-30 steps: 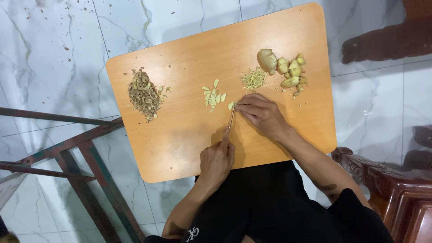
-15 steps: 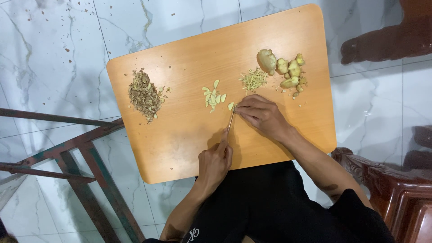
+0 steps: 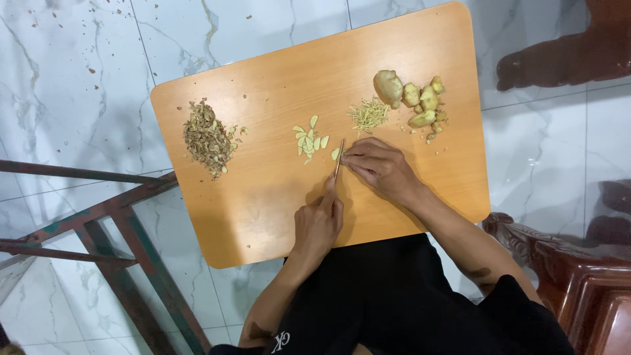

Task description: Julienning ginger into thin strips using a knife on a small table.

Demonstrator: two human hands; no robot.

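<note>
Near the left edge of the orange wooden tabletop (image 3: 263,210) sits a brown heap of peelings (image 3: 208,137). Mid-board, pale ginger slices (image 3: 309,140). Left hand (image 3: 318,223) grips a slim knife (image 3: 339,158); right hand (image 3: 380,165) pins a ginger piece (image 3: 335,154). Knobbly ginger roots (image 3: 414,98) lie toward the far right corner.

Heap of brown peelings (image 3: 208,137), white veined marble floor (image 3: 72,72), rusty green metal frame (image 3: 98,223), carved dark wooden furniture (image 3: 578,276).
</note>
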